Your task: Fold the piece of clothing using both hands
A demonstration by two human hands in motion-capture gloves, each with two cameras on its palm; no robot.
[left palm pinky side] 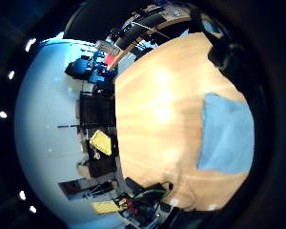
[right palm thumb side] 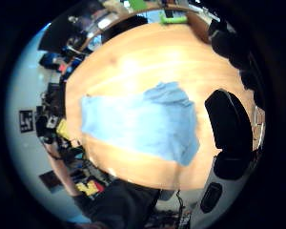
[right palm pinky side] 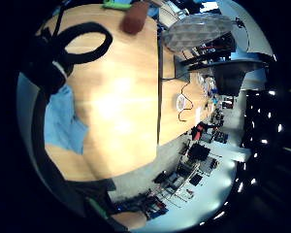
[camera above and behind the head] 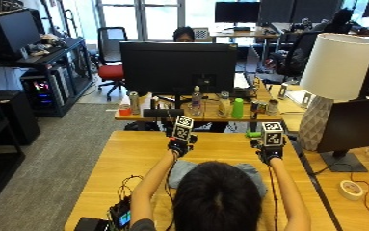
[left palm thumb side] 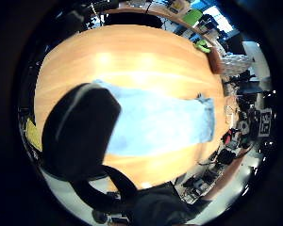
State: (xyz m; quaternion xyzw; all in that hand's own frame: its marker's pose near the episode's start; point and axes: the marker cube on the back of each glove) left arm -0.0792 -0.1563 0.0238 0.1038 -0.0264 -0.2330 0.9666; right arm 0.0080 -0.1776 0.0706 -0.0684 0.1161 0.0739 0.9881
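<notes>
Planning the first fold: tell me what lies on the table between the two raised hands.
In the outside view, bare wooden table shows between the left hand and right hand; the light blue clothing lies nearer the person, mostly hidden behind their head.

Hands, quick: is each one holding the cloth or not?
Left hand: above the cloth, not holding it; fingers cannot be told.
Right hand: also off the cloth; fingers cannot be told.
</notes>
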